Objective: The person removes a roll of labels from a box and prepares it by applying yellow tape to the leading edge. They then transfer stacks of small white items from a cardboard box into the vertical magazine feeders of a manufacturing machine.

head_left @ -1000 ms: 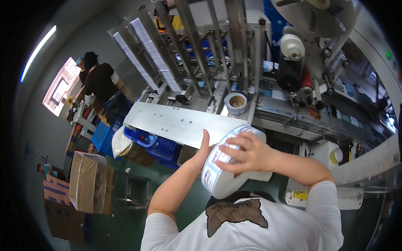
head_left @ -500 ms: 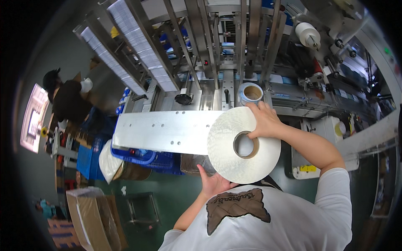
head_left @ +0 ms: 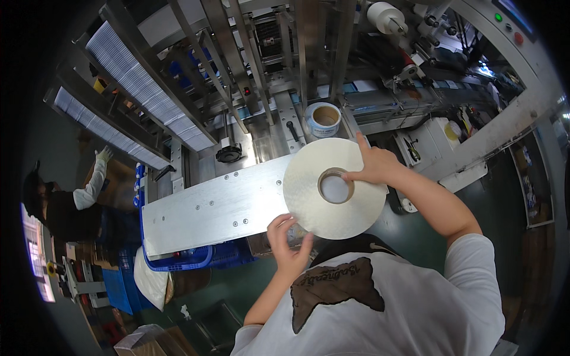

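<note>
A large off-white roll of flat material (head_left: 306, 204) with a cardboard core lies over the right end of a bare metal plate (head_left: 184, 207). My right hand (head_left: 380, 166) grips its upper right side, thumb at the core hole and fingers toward the outer edge. By the lower left rim of the roll is my left hand (head_left: 290, 246). Its fingers are curved, the thumb stands apart, and nothing shows between them; whether a fingertip touches the rim I cannot tell. Just beyond the large roll stands a smaller blue-and-white roll (head_left: 325, 132) with a brown core.
Tall metal guides hold stacks of white sheets (head_left: 142, 77) at the far left. A black knob (head_left: 228, 154) sits behind the plate. Under the plate is a blue basket (head_left: 222, 256). Machine rollers with a white spool (head_left: 386, 18) are at the upper right. A co-worker (head_left: 71, 207) is at left.
My left hand has come up from beneath the large roll to its lower left rim. The right hand keeps its grip. My view has turned, and the co-worker's gloved arm now shows raised.
</note>
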{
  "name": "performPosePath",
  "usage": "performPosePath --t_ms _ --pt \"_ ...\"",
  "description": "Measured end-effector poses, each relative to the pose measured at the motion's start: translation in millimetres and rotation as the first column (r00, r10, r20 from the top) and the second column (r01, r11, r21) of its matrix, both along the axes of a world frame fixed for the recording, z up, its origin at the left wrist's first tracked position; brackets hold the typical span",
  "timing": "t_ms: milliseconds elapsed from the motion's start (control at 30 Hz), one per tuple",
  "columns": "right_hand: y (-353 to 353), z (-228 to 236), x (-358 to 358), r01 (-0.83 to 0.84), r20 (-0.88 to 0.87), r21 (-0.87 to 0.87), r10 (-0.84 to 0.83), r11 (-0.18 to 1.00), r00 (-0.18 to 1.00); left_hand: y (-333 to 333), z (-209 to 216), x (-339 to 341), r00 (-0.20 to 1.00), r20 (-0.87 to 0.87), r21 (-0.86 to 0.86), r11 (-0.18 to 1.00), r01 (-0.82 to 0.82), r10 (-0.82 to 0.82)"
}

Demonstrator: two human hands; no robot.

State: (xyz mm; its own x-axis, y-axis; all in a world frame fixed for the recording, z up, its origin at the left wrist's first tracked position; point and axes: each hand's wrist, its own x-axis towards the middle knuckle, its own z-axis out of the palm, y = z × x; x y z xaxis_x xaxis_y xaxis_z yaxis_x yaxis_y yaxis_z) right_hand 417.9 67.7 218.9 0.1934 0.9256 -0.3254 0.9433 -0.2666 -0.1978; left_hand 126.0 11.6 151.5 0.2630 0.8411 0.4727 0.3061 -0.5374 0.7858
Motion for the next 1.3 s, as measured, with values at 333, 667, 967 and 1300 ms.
performPosePath --t_ms 333,667,967,1300 --pt "-63.6 -51.5 71.8 0.149 -0.721 0.245 0.077 0.958 0.689 -4.7 48.1 92.2 0.754 -0.609 0.040 0.940 0.339 -0.246" --pt "-84.3 -95.6 62.3 -0.164 -0.352 0.631 0.468 0.758 0.810 -0.9 60.5 99.2 0.637 -0.719 -0.101 0.949 0.300 -0.278" --pt "-63.5 -118.1 65.4 -0.102 -0.360 0.770 0.561 0.629 0.745 -12.3 57.3 139.9 0.596 -0.794 -0.042 0.989 0.143 -0.120" --pt "-76.0 -103.6 60.3 -0.048 -0.343 0.823 0.562 0.566 0.752 -15.7 35.3 160.8 0.662 -0.746 0.063 0.997 -0.040 0.074"
